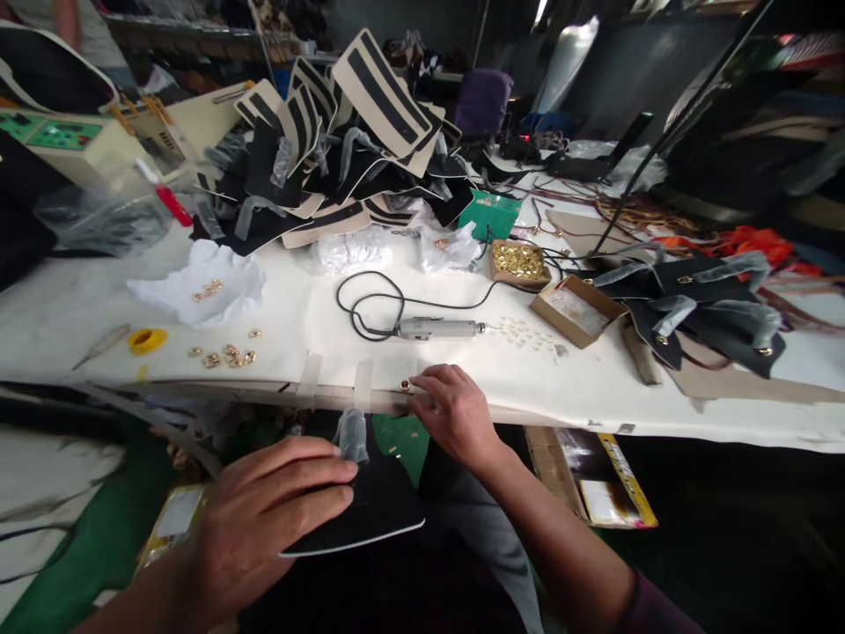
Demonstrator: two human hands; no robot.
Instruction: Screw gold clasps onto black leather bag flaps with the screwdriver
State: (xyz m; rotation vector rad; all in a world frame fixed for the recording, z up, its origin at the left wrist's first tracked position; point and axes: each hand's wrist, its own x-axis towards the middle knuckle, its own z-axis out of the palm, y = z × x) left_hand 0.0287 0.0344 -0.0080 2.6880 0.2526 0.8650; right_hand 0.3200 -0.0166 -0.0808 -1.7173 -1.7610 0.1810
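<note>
Fingers [317, 471] of the left hand [241, 506] almost straight, laid across a black panel [379, 506] in front of the worktop [297, 304] edge; thumb hidden, so cannot tell if the panel is pinched from below. Panel carries a plastic-wrapped piece [354, 436] at its upper end, just beside the left fingertips.

Right hand [459, 412]: fingers bent, fingertips nearly together, right at a small gold ring [405, 386] on the near edge of the worktop. Contact likely too small to judge; cannot tell if the ring is gripped.

Pale tape strips [363, 385] stuck over the edge, left of the ring. Further left, loose gold fittings [231, 354], a yellow tape roll [147, 341], and crumpled white paper [172, 292] with more gold bits on it.

Beyond the right hand, a grey power tool [439, 328] lies on its side, tip pointing right, black cord [422, 303] looped behind. Tiny pieces [525, 335] scattered by its tip. Near those, a box of gold pieces [518, 281] and an open brown box [560, 329] with clear plastic inside. Back of worktop: messy pile of black and beige panels [356, 150]. Far right: more black panels [713, 308], also plastic-wrapped.
</note>
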